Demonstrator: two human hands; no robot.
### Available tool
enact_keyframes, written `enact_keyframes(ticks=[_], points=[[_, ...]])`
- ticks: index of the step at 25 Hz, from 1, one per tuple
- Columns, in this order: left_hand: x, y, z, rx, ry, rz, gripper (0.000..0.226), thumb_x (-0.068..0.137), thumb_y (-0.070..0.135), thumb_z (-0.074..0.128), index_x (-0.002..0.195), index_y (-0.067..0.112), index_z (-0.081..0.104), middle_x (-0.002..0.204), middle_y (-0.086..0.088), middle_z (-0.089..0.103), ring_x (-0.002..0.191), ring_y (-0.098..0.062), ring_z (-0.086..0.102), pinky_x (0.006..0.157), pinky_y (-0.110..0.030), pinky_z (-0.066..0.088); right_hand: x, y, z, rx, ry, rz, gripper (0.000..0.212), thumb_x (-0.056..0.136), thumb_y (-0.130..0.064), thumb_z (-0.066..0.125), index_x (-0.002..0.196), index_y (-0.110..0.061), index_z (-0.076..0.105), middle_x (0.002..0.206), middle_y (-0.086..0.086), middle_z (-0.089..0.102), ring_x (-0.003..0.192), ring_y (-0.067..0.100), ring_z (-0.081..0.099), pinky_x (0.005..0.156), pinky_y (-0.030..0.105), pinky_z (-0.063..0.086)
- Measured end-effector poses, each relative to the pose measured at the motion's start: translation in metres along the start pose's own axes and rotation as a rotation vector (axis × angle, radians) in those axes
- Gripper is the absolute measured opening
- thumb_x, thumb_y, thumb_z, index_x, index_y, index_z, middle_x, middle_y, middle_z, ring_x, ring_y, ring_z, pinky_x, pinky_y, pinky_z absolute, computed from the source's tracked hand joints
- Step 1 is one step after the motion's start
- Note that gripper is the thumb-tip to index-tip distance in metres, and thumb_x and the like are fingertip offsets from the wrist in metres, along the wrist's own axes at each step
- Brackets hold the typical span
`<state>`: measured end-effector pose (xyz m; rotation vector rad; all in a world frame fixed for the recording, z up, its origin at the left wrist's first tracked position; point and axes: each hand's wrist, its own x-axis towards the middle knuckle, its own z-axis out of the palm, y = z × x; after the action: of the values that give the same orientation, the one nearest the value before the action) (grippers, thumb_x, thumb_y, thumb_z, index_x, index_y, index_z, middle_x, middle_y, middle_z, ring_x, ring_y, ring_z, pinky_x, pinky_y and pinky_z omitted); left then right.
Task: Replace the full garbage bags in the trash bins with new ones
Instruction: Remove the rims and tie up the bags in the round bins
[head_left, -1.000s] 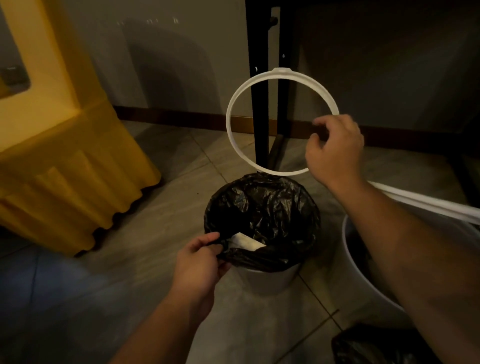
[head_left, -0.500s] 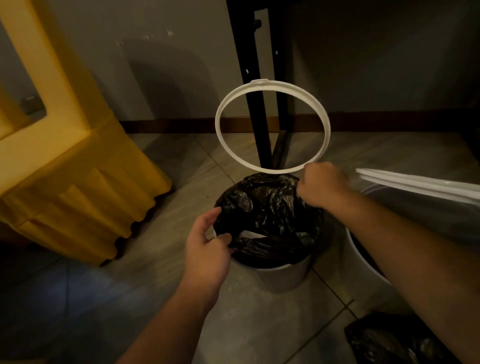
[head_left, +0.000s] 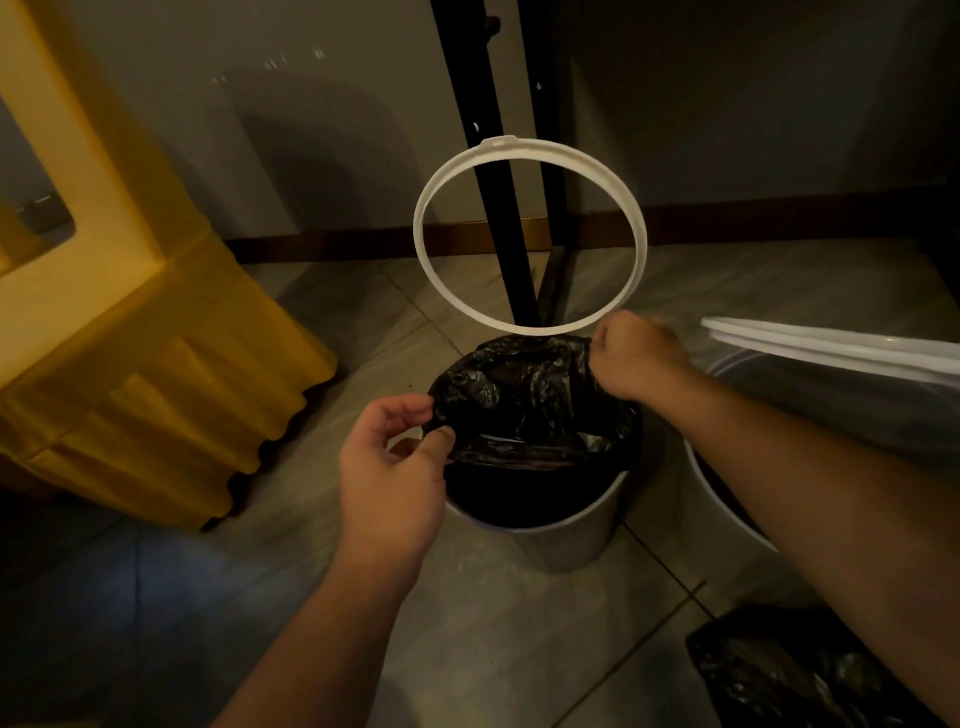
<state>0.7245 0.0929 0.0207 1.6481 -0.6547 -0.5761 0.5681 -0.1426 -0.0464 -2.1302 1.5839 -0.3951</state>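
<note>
Left hand (head_left: 390, 478): thumb and forefinger are pinched narrowly on the near-left edge of the black garbage bag (head_left: 524, 410); the plastic is folded between the two fingertips, the other fingers curled loosely beneath. Right hand (head_left: 635, 356): closed into a fist on the far-right edge of the same bag, with the film gathered inside the fingers; individual fingertips are hidden from the camera.

The bag is held stretched between the two hands, its rim lifted clear of the bin lip on the near side, its body still down inside the small white trash bin (head_left: 561, 530). The bin stands upright on the tiled floor (head_left: 467, 623).

A white retaining ring (head_left: 423, 249) is seen raised on edge behind the bin, its lower arc just beside the right knuckles; whether it is touched by the hand cannot be told. Black metal legs (head_left: 498, 171) are visible through the ring.

To the right, a larger white bin (head_left: 727, 499) with its own loosened ring (head_left: 831, 348) is partly covered by the right forearm. A second black bag (head_left: 789, 675) lies at lower right. A yellow cloth-draped table (head_left: 156, 374) stands at left.
</note>
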Motion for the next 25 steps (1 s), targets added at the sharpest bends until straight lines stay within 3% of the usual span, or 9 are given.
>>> enact_keyframes(ticks=[4,6,9,12,16,20,23,25], points=[[-0.005,0.001,-0.002,-0.067,0.022,-0.013,0.025,0.091,-0.002,0.074,0.095,0.023,0.071,0.101,0.0,0.073,0.08,-0.011,0.075,0.065,-0.023,0.059,-0.004,-0.006,0.002,0.173,0.007,-0.064,0.014,0.1,-0.027,0.053,0.089,-0.024,0.06,0.084,-0.001,0.059,0.074,0.014,0.055,0.054,0.026,0.035],[-0.008,0.001,-0.004,-0.112,0.027,-0.037,0.028,0.092,-0.004,0.071,0.091,0.024,0.072,0.095,0.003,0.074,0.083,-0.016,0.077,0.072,-0.03,0.063,-0.003,-0.008,0.0,0.313,-0.001,-0.032,0.015,0.101,-0.026,0.053,0.09,-0.025,0.061,0.086,-0.001,0.062,0.077,0.015,0.058,0.055,0.026,0.036],[-0.016,0.001,-0.011,-0.164,0.015,-0.071,0.039,0.093,-0.004,0.068,0.081,0.032,0.076,0.084,0.014,0.075,0.086,-0.013,0.078,0.073,-0.028,0.063,-0.001,-0.008,-0.004,0.468,-0.017,0.041,0.023,0.1,-0.031,0.051,0.088,-0.018,0.067,0.086,0.004,0.065,0.079,0.022,0.061,0.059,0.031,0.039],[-0.023,-0.01,-0.022,-0.222,0.055,-0.117,0.034,0.092,-0.004,0.069,0.086,0.028,0.076,0.086,0.014,0.075,0.09,-0.015,0.078,0.075,-0.031,0.063,0.003,-0.004,-0.005,0.536,-0.063,0.115,0.033,0.1,-0.035,0.047,0.094,-0.013,0.071,0.093,0.008,0.067,0.087,0.026,0.064,0.067,0.035,0.045],[-0.039,-0.03,-0.024,-0.262,0.063,-0.223,0.037,0.09,-0.008,0.062,0.092,0.026,0.075,0.088,0.01,0.077,0.084,-0.016,0.077,0.07,-0.031,0.062,0.002,0.01,-0.001,0.345,-0.068,0.036,0.01,0.094,-0.018,0.064,0.098,-0.022,0.071,0.097,-0.001,0.067,0.089,0.019,0.062,0.071,0.033,0.049],[-0.057,-0.052,-0.021,-0.148,-0.038,-0.39,0.036,0.094,-0.009,0.056,0.096,0.017,0.081,0.096,-0.007,0.081,0.083,-0.018,0.079,0.063,-0.025,0.06,-0.004,0.011,0.008,0.132,-0.114,-0.056,0.013,0.09,-0.031,0.075,0.089,-0.018,0.077,0.086,0.005,0.073,0.081,0.021,0.068,0.077,0.039,0.059],[-0.068,-0.062,-0.021,0.023,-0.073,-0.422,0.036,0.098,-0.007,0.052,0.11,0.015,0.079,0.094,-0.005,0.082,0.087,-0.021,0.079,0.071,-0.028,0.061,-0.011,0.011,0.01,0.03,-0.133,-0.101,0.003,0.09,-0.03,0.072,0.09,-0.029,0.07,0.092,0.002,0.069,0.087,0.023,0.066,0.078,0.041,0.058],[-0.075,-0.063,-0.023,0.243,-0.074,-0.34,0.043,0.098,-0.001,0.055,0.124,0.028,0.072,0.102,0.002,0.081,0.092,-0.024,0.078,0.085,-0.034,0.062,-0.012,0.01,0.006,0.128,-0.087,-0.123,0.008,0.092,-0.028,0.07,0.084,-0.028,0.068,0.086,0.0,0.069,0.08,0.021,0.066,0.069,0.036,0.056]])
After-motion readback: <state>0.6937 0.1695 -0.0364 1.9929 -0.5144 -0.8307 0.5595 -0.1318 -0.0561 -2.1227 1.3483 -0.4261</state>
